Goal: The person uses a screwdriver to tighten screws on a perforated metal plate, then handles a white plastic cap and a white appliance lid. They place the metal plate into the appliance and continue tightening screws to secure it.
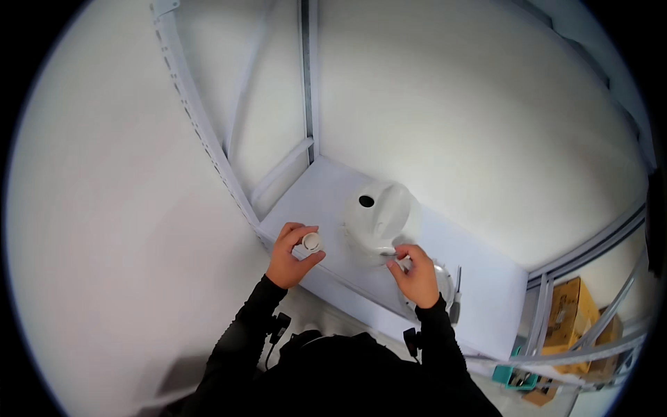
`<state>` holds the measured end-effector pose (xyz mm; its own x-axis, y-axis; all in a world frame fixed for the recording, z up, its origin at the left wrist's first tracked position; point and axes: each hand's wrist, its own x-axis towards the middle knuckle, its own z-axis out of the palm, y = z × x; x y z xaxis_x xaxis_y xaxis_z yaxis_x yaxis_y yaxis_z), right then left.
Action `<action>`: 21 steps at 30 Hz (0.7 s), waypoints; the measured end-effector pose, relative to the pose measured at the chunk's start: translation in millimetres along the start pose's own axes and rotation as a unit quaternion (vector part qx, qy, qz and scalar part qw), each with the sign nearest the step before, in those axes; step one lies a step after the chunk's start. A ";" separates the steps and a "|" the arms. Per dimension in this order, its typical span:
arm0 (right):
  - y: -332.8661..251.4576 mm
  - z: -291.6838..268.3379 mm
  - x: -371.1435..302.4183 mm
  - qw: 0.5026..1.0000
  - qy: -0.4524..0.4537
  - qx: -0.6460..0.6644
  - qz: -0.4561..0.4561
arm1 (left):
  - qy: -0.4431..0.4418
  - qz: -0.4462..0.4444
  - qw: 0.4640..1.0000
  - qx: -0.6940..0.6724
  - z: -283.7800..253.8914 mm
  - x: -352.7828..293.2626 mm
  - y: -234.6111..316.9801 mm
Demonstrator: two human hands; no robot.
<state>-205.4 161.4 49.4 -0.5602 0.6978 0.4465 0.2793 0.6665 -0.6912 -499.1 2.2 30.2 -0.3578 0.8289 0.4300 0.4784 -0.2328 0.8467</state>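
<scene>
Our left hand (288,257), just left of the frame's centre, clamps a small white ring-shaped part (312,242) between thumb and fingers. Well apart from it, right of centre, our right hand (418,278) has its fingertips near the lower edge of a white domed housing (372,222); we cannot tell whether they grip anything. The housing sits mid-frame on a pale table (495,292). Toward the lower right we see a round dish (445,279), partly hidden, and a screwdriver (456,307).

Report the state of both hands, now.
Left hand: closed, holding a small white round plastic-looking cap.
Right hand: curled by the near edge of a white domed plastic-looking housing; whether holding anything cannot be told.
</scene>
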 end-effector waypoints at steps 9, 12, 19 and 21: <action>-46.9 56.5 40.5 0.983 0.039 -0.176 0.039 | -0.051 -0.055 0.987 -0.143 -38.4 44.5 -47.5; -48.6 65.3 46.9 0.973 0.029 -0.224 0.050 | -0.053 -0.085 0.983 -0.151 -39.4 55.1 -55.5; -51.3 61.6 52.6 0.945 -0.008 -0.324 0.040 | -0.087 0.005 0.990 -0.113 -4.1 96.6 -46.3; -49.4 57.3 55.5 0.946 -0.014 -0.322 0.035 | -0.113 0.022 0.989 -0.098 5.4 109.5 -40.8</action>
<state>-295.0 152.2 75.7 -0.5408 0.7448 0.3908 0.7285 0.6470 -0.2250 -553.4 105.2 41.0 -0.1415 0.9033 0.4049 0.3169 -0.3462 0.8830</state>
